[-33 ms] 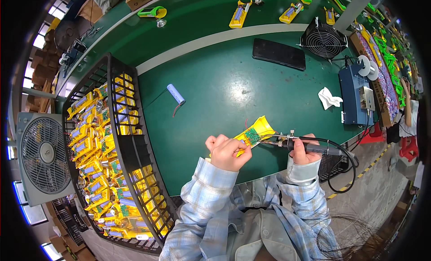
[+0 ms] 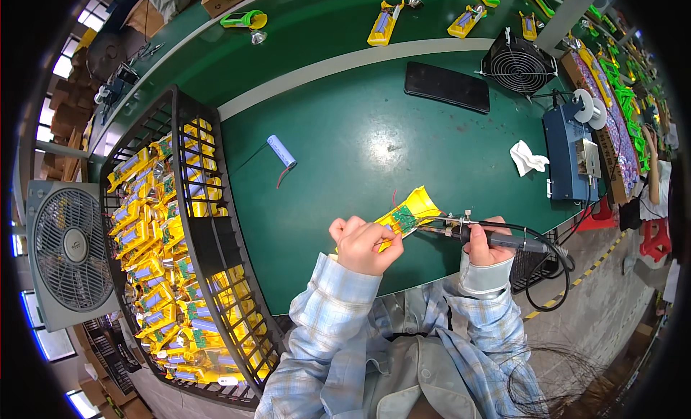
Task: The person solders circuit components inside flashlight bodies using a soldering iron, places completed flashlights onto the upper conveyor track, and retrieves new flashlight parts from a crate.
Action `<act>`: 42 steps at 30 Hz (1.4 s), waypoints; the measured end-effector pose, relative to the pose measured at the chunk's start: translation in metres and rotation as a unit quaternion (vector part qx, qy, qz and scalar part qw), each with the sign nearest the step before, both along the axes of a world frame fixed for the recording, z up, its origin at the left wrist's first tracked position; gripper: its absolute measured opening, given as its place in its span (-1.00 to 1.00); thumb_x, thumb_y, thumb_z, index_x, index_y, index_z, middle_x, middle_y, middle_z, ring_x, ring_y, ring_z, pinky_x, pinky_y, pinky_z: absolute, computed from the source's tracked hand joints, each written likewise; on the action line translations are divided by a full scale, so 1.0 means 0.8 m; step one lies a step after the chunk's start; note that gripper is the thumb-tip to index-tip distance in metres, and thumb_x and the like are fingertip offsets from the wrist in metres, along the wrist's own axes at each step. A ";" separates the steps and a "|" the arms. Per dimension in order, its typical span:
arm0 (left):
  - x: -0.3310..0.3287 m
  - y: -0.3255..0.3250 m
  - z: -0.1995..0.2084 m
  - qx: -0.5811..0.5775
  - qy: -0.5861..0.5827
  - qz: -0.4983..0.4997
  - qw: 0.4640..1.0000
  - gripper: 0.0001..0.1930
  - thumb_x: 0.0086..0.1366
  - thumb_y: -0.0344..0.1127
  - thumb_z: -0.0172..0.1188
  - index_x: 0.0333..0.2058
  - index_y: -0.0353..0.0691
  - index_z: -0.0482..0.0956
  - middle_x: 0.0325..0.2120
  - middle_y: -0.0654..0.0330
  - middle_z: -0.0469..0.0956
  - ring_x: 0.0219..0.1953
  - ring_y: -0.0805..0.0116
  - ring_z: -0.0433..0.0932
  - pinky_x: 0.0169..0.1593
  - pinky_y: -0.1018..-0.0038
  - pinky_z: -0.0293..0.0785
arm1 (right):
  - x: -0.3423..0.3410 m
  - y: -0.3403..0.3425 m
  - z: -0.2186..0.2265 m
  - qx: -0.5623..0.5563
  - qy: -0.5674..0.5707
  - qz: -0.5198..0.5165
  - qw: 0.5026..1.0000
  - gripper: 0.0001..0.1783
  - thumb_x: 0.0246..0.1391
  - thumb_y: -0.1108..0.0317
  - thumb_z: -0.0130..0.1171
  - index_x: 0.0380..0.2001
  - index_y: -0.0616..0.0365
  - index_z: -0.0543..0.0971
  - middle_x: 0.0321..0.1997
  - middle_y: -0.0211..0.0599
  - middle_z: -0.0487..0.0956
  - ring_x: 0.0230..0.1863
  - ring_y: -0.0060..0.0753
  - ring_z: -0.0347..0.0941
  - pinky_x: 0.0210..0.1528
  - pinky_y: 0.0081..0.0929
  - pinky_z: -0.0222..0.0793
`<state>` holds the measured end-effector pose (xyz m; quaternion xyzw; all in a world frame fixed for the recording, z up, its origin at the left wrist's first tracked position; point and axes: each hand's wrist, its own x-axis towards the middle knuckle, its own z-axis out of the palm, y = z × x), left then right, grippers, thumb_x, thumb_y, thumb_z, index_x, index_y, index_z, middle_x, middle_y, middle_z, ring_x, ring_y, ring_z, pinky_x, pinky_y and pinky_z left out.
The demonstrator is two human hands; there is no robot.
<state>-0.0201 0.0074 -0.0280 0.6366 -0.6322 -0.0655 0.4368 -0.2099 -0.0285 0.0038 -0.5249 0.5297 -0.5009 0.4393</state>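
Note:
My left hand is closed on a yellow plastic flashlight housing, holding it just above the green bench. A small green circuit board sits in the housing, and a thin red wire rises beside it. My right hand grips the dark handle of a soldering iron. The iron's metal tip, with a thin feed tube alongside, reaches to the board; exact contact is too small to make out. Farther left on the bench lies a blue cylindrical battery with a red and a dark wire.
A black crate full of yellow housings stands at the left, beside a grey fan. A black phone, small black fan, white tissue and blue soldering station occupy the far and right bench. The iron's cable loops right.

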 end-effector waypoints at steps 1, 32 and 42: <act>0.000 0.000 0.000 0.002 0.000 -0.001 1.000 -0.82 -0.26 -0.40 0.34 -0.74 -0.03 0.47 -0.83 0.49 0.27 -0.64 0.50 0.26 -0.31 0.46 0.03 | 0.000 0.002 0.000 0.002 0.009 0.002 1.000 -0.87 0.06 0.39 0.08 -0.47 0.24 0.48 -0.54 -0.44 0.42 -0.67 -0.74 0.22 -0.63 -0.74 0.12; -0.002 0.002 -0.002 0.021 0.018 0.019 0.999 -0.83 -0.22 -0.39 0.34 -0.73 -0.05 0.48 -0.85 0.50 0.20 -0.61 0.51 0.28 -0.25 0.44 0.07 | 0.007 0.009 0.034 -0.011 -0.077 -0.103 0.992 -0.86 0.07 0.41 0.07 -0.52 0.20 0.39 -0.68 -0.53 0.33 -0.66 -0.76 0.15 -0.61 -0.71 0.03; -0.001 0.004 -0.003 0.011 0.033 0.007 0.999 -0.84 -0.19 -0.38 0.35 -0.70 -0.04 0.50 -0.83 0.48 0.25 -0.62 0.48 0.30 -0.23 0.43 0.11 | -0.012 0.010 0.009 -0.008 -0.085 -0.109 0.990 -0.89 0.07 0.40 0.10 -0.48 0.15 0.41 -0.67 -0.53 0.34 -0.66 -0.75 0.19 -0.61 -0.71 0.07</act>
